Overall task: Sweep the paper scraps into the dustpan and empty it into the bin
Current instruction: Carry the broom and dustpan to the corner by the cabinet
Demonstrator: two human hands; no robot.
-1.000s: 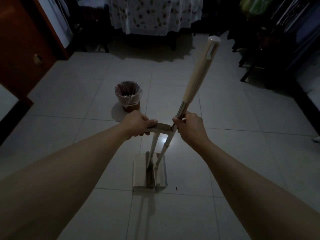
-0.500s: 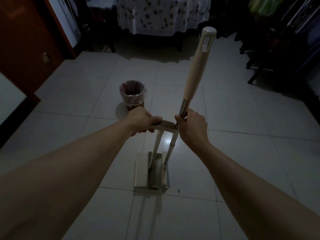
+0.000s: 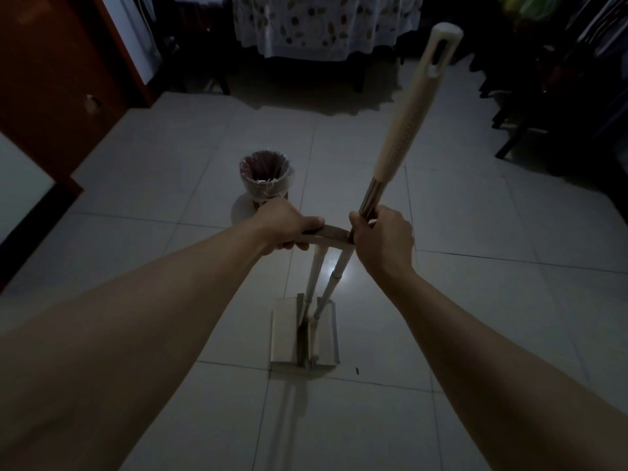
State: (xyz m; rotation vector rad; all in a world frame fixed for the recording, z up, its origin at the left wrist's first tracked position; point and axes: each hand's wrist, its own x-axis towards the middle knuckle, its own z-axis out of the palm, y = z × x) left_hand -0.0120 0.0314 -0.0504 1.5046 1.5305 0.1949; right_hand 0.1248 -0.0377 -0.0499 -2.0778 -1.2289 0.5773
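Floor (image 3: 458, 300): pale square tiles, dimly lit; a small dark speck is seen just beside the dustpan at its 4 o'clock.

Table (image 3: 326, 25): at 12 o'clock from the hands, at the far end of the room, draped with a white cloth printed with leaves.

Door (image 3: 51, 96): reddish-brown wood, at 10 o'clock, with a small knob.

Broom (image 3: 407, 113): a cream grip above a metal shaft, tilted toward 1 o'clock; its lower end is lodged in the dustpan. It is gripped by the right hand (image 3: 382, 239), whose fingers are curled round the shaft just below the grip.

Dustpan (image 3: 289, 338): a light-coloured tray resting on the floor at 6 o'clock from the hands, with a tall upright stem topped by a crossbar handle. One end of the handle is gripped by the left hand (image 3: 285, 226), thumb laid along its top.

Bin (image 3: 266, 176): small and round, lined with a clear bag, standing on the floor at 12 o'clock from the left hand, partly hidden behind it. A few pale scraps are visible inside.
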